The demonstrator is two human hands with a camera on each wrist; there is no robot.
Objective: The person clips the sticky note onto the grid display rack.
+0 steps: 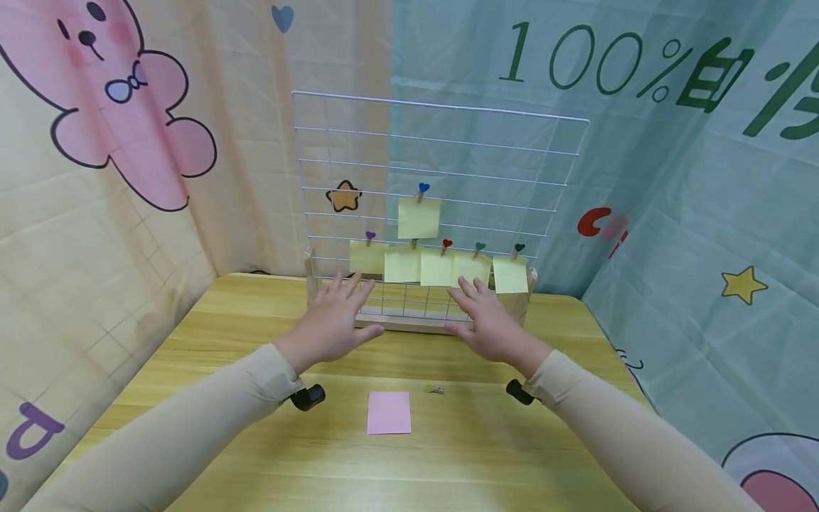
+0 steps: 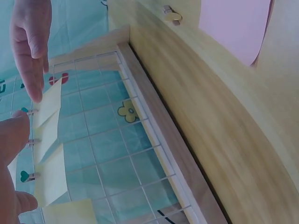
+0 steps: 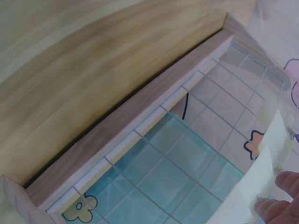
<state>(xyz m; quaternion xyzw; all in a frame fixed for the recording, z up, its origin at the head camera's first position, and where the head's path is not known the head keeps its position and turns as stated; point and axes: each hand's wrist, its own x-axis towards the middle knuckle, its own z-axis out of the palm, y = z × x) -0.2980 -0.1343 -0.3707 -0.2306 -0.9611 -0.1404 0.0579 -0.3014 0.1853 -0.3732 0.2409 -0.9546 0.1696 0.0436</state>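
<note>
My left hand [image 1: 333, 323] is held out with fingers spread, in front of the lower left of a white wire grid [image 1: 441, 108]. My right hand [image 1: 491, 327] reaches out likewise before the lower right, its fingertips overlapping a yellow sticky note [image 1: 471, 269] in the head view. Neither hand holds anything. Several yellow notes hang in a lower row from small heart-topped clothespins, among them a red one [image 1: 446, 244]. Above that row hangs a single yellow note [image 1: 419, 218] under a blue-heart clothespin [image 1: 423, 189]. On the table lies a pink sticky note [image 1: 389, 412].
A small clothespin [image 1: 435, 389] lies right of the pink note on the wooden table [image 1: 307, 469]. The grid stands in a wooden base [image 1: 409, 324] toward the table's back edge. Printed curtains [image 1: 672, 192] surround the table at the back and sides.
</note>
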